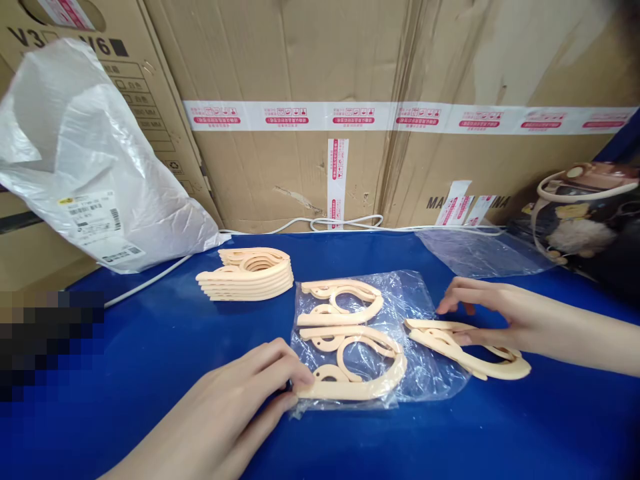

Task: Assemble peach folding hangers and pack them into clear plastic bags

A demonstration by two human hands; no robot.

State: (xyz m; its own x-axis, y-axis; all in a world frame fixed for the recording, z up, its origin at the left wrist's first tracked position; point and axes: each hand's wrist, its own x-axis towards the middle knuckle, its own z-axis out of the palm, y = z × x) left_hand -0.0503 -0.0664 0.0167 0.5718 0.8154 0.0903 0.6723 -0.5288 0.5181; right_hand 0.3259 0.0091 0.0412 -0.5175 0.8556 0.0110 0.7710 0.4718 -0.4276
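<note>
Pinching lower hanger (363,390) with left hand (250,393) — touching loose hanger (495,369) with right hand (505,312), grip unclear.
Lying at clear bag (430,367), blue table (190,347) — backed by hanger stack (250,288), white parcel (100,160); blocked behind by taped cardboard (270,167).

A crinkled clear plastic bag (433,379) lies flat on the blue table (165,360). Two cream folded hangers, the upper hanger (345,319) and the lower hanger (370,389), lie one below the other, on or within its film, their rounded ends rightward. A third, partly hidden cream hanger (483,367) slants down to the right, its narrow end overlapping the bag's right side.
</note>
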